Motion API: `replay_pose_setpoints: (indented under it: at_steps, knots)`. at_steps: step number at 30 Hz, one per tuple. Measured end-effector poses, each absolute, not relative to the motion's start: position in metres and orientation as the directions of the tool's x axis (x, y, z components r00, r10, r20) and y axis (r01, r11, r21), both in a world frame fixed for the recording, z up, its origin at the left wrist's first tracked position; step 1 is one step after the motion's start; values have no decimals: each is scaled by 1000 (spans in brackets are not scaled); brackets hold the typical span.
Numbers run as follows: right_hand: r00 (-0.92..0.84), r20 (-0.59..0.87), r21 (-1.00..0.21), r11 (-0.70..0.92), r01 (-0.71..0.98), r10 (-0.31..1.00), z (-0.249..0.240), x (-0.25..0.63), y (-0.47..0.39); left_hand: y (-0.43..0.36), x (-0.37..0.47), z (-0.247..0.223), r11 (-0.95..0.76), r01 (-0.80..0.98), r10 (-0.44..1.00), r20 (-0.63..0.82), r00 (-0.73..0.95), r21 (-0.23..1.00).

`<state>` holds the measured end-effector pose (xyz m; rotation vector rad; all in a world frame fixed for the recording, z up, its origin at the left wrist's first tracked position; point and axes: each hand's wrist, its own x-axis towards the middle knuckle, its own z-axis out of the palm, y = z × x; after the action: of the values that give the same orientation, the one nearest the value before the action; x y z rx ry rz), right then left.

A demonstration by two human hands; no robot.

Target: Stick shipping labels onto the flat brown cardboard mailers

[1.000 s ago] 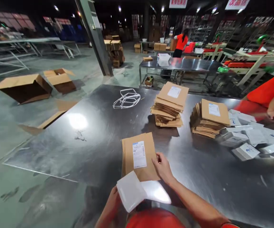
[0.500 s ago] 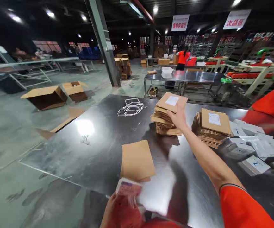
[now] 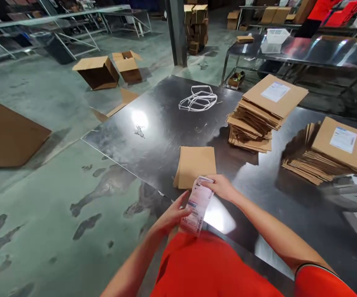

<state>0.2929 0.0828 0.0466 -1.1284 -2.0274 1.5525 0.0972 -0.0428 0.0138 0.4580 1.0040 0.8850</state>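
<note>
A strip of printed shipping labels (image 3: 198, 206) hangs between my two hands, close to my body at the table's near edge. My left hand (image 3: 174, 214) grips its lower left side, thumb on top. With fingertips and thumb, my right hand (image 3: 223, 186) pinches the upper right corner. Just beyond the strip, a couple of flat brown cardboard mailers (image 3: 198, 165) lie on the metal table (image 3: 160, 152). A tall, uneven stack of mailers (image 3: 255, 119), its top one bearing a white label (image 3: 275, 91), stands farther off to the right.
A second mailer stack (image 3: 329, 156), also labelled on top, leans beside blurred white boxes (image 3: 354, 198) at the right. White strapping (image 3: 198, 99) lies coiled at the table's back. Open cartons (image 3: 96, 72) sit on the floor at the left; a metal pillar (image 3: 176, 33) rises behind.
My right hand has left the top of the tall mailer stack and come back to the label strip. My left hand has lifted the strip slightly. The view has tilted down.
</note>
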Motion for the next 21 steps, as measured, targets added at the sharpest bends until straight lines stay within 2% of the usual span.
replay_pose_setpoints:
  at_steps: [3,5,7,10,12,15,18,21]
  knots:
    - [-734,-211,-937,81,340,646,52,288,68,-23,98,26,451,-335,891,-441,109,827]
    - [-733,-240,-907,123,404,636,56,285,58,-9,106,29,381,-289,919,-393,18,878]
    - [-699,-248,-824,233,516,671,60,286,53,-1,116,27,360,-262,915,-393,-87,895]
    - [-647,-219,-637,395,662,731,63,291,53,0,130,14,355,-226,898,-398,-187,907]
    - [-646,-232,-548,451,704,727,61,294,59,-2,135,1,365,-216,887,-409,-215,905]
    - [-666,-281,-486,497,719,691,53,292,71,-7,139,-18,386,-245,861,-442,-249,889]
    - [-708,-286,-511,523,682,645,43,287,82,-12,141,-27,387,-309,867,-457,-197,869]
    - [-757,-272,-598,512,616,594,36,284,91,-17,137,-29,420,-466,884,-468,14,779]
